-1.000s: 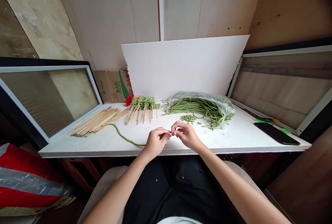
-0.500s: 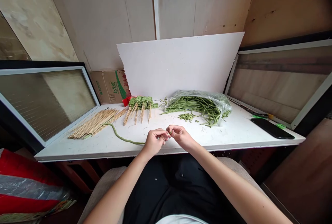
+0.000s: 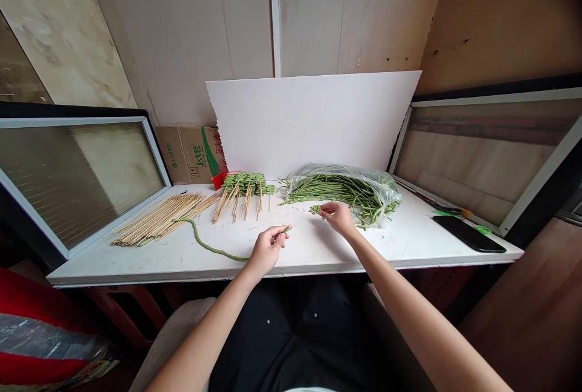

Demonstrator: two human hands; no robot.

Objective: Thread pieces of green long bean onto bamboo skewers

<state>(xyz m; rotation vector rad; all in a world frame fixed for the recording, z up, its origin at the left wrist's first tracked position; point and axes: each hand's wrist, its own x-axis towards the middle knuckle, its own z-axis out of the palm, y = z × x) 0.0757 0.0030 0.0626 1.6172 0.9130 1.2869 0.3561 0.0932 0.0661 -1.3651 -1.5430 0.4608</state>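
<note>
My left hand (image 3: pixel 267 249) is closed around one long green bean (image 3: pixel 210 248). The bean's tip pokes out past the thumb, and its tail curves left over the white table to the bamboo skewers. Over the small pile of bean ends (image 3: pixel 314 209) is my right hand (image 3: pixel 340 219), its fingers pinched together; what they hold, if anything, is hidden. Just behind that hand, a bundle of long beans (image 3: pixel 325 188) lies in a clear plastic bag (image 3: pixel 386 183). Skewered beans (image 3: pixel 245 182) are stacked at the back, left of the bag, with their sticks pointing toward me.
Loose bamboo skewers (image 3: pixel 157 220) are spread on the table's left side. A black phone (image 3: pixel 469 233) lies at the right near a green ring (image 3: pixel 482 230). A cardboard box (image 3: pixel 188 152) and a white board (image 3: pixel 313 125) stand behind. Framed glass panels flank both sides.
My right hand has left my left hand and moved forward and right to the bean ends. My left hand keeps the bean. The view has shifted slightly.
</note>
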